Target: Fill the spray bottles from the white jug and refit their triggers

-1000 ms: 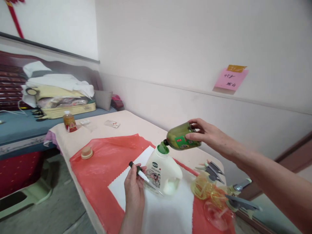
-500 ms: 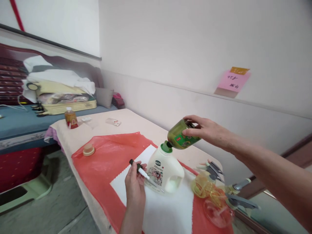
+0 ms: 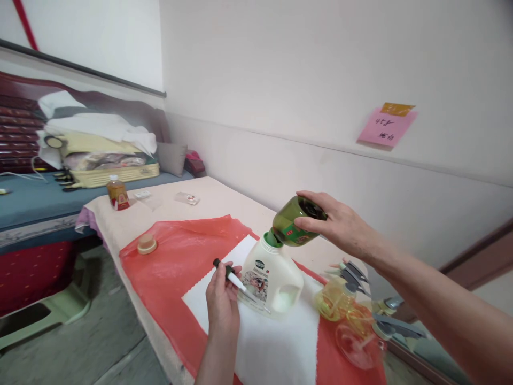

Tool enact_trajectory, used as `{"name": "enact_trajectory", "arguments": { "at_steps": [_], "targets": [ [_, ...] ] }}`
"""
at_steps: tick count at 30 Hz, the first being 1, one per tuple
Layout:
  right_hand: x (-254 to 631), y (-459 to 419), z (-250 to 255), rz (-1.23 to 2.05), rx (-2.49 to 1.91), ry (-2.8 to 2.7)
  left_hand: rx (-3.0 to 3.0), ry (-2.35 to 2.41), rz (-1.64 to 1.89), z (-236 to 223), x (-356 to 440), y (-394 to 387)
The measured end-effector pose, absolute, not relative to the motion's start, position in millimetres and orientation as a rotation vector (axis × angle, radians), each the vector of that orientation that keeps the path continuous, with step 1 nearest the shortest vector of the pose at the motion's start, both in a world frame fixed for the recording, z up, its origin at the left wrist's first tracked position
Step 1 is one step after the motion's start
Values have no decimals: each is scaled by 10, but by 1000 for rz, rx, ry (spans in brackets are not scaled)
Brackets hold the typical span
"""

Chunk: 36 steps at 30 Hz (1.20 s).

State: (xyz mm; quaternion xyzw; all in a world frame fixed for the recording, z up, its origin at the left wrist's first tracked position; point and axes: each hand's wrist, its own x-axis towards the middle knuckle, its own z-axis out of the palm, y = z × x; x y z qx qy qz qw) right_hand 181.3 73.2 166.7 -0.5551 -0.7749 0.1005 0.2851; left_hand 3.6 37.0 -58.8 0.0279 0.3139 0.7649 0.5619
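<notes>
My right hand (image 3: 324, 214) is wrapped round a green bottle (image 3: 292, 222), tipped with its mouth at the green neck of a white handled jug (image 3: 262, 280). Whether liquid is running out cannot be made out. The jug stands upright on a white cloth (image 3: 276, 345) with a zigzag edge. In front of it, my left hand (image 3: 222, 294) pinches a black pump top (image 3: 226, 271) with a white stem and a thin clear tube pointing down to the right. The tube crosses in front of the jug's lower part.
A red plastic sheet (image 3: 160, 286) lies under the cloth. Several spray bottles (image 3: 334, 299) stand at the right edge. A beige cap (image 3: 147, 244) and an amber bottle (image 3: 117, 193) are on the left. A red-topped stool (image 3: 32, 278) stands beside the table (image 3: 204, 195).
My right hand has tilted the green bottle a little further, its base turning more toward me. My left hand keeps the pump top in nearly the same place. The view has shifted slightly.
</notes>
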Motion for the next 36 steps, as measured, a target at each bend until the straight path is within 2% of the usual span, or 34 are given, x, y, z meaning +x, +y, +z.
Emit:
{"name": "enact_trajectory", "arguments": {
  "at_steps": [4,7,14,19,25,36],
  "targets": [
    [1943,600,1441,337,-1480,-1895,86,743,1800,-593,53,369],
    [2069,450,1138,553,-1451,-1648,100,758,1805,-594,65,369],
    [2258,-101,19,1112,-997,-924,110,727,1871,-584,87,368],
    [2347,-404,-643,1272,-1037,-773,135,731,1933,-594,105,358],
    [2455,-471,-840,1263,-1069,-754,188,766,2038,-601,128,346],
    [2202,-564,-849,1354,-911,-750,393,814,1882,-660,523,120]
  ]
}}
